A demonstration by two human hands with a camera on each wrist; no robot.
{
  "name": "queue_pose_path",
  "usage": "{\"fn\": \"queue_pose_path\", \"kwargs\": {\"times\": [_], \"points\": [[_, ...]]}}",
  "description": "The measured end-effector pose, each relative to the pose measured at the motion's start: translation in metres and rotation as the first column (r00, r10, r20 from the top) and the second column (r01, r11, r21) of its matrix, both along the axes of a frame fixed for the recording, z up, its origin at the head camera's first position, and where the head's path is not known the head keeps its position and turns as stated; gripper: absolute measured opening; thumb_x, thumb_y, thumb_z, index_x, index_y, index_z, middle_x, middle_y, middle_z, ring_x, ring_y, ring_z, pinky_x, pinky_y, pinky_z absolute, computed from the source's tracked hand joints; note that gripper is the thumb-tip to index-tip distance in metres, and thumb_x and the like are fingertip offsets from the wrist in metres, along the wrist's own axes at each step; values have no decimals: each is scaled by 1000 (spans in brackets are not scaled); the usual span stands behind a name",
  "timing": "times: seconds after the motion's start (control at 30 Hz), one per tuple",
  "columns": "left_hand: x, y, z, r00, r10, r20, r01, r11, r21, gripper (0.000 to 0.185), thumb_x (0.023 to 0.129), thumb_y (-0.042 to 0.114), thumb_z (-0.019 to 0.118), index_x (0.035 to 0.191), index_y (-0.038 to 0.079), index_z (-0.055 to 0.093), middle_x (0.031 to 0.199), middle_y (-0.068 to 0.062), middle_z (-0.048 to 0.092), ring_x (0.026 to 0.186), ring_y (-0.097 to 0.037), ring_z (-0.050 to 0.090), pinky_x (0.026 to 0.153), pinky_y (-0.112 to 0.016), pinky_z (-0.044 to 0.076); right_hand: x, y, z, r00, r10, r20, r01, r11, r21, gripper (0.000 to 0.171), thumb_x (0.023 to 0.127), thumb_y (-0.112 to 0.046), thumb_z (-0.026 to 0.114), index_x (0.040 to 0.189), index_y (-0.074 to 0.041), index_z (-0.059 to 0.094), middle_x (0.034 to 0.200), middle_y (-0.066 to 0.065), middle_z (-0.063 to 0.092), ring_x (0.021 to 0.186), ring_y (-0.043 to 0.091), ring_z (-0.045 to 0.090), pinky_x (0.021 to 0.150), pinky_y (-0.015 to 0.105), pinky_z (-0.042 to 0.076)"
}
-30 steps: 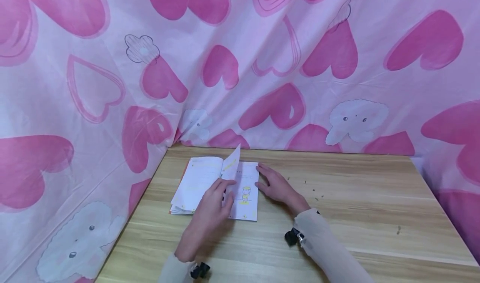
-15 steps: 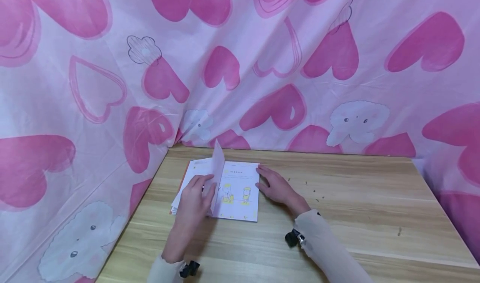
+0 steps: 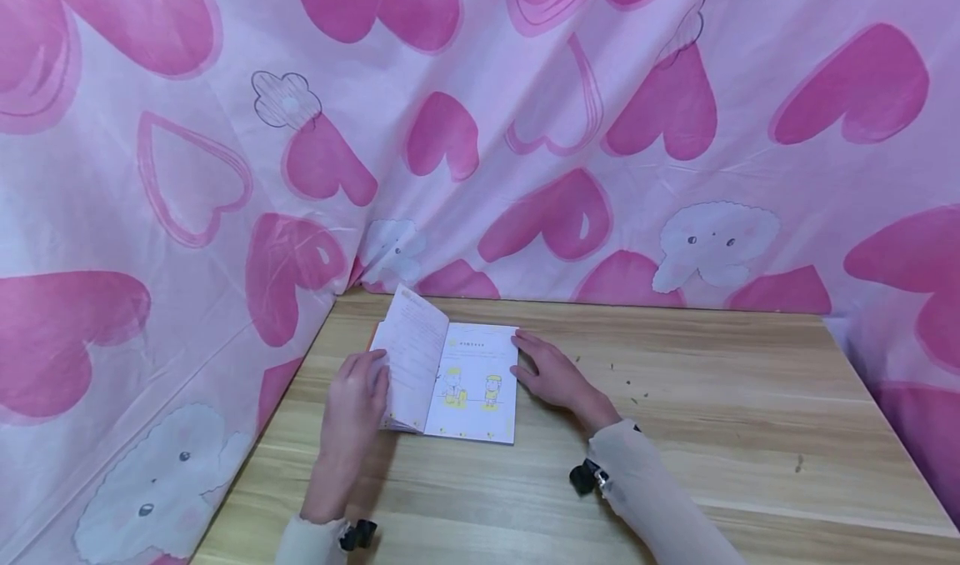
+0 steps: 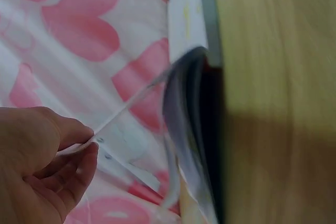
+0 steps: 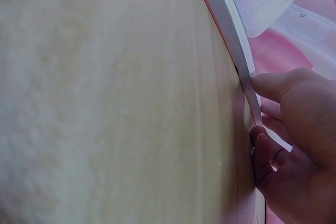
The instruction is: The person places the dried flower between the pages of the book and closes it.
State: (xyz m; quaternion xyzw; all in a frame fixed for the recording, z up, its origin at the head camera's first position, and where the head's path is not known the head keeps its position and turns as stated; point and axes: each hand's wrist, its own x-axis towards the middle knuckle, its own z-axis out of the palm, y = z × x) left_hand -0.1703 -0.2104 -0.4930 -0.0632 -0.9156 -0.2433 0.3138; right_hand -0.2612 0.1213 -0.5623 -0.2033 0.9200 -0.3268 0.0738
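Observation:
An open book [image 3: 476,411] lies on the table, its right page printed with small yellow cartoon figures. My left hand [image 3: 352,407] is at the book's left side. In the left wrist view, the thumb and fingers of that left hand [image 4: 52,156] pinch the edge of a single page [image 4: 123,109], which stands lifted and slanted above the left stack. The fingers of my right hand [image 3: 555,373] rest against the book's right edge. In the right wrist view, the thumb of the right hand [image 5: 299,114] touches the side of the page block [image 5: 231,19].
The wooden table [image 3: 675,432] extends to the right, with several small dark specks on it. A pink heart-patterned cloth [image 3: 540,132] hangs behind and to the left. Small black devices [image 3: 358,535] are strapped at both wrists.
My left hand has moved left, swinging the page from the right over to the left side. More of the right page's drawings now show. The right hand has stayed at the book's edge.

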Motion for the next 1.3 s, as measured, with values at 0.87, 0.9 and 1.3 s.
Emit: {"fn": "queue_pose_path", "kwargs": {"times": [0.87, 0.9, 1.3], "points": [[-7, -20, -48, 943, 106, 317, -60, 987, -150, 16, 90, 4, 76, 103, 1, 84, 119, -34, 68, 114, -50, 66, 96, -61, 58, 3, 0, 3, 1000, 5, 13, -4, 1000, -11, 66, 109, -34, 65, 166, -11, 42, 178, 9, 34, 166, 30, 32, 134, 53, 30], [-7, -18, -49, 945, 110, 309, -56, 983, -176, 16, 90, 6, 76, 102, 0, 84, 119, -35, 70, 120, -52, 64, 100, -63, 55, 3, 0, 3, 1000, 5, 12, -4, 1000, -12, 66, 109, -34, 65, 166, -11, 42, 178, 9, 35, 166, 30, 32, 134, 52, 30], [-21, 24, -49, 987, -116, 112, 132, 979, -154, 41, 86, -7, 76, 126, 3, 77, 130, -21, 75, 121, -42, 73, 103, -58, 59, 3, 1, 1, 1000, -9, 16, 9, 1000, -21, 66, 109, -34, 66, 167, -12, 42, 178, 7, 35, 166, 30, 32, 133, 53, 30]]}}
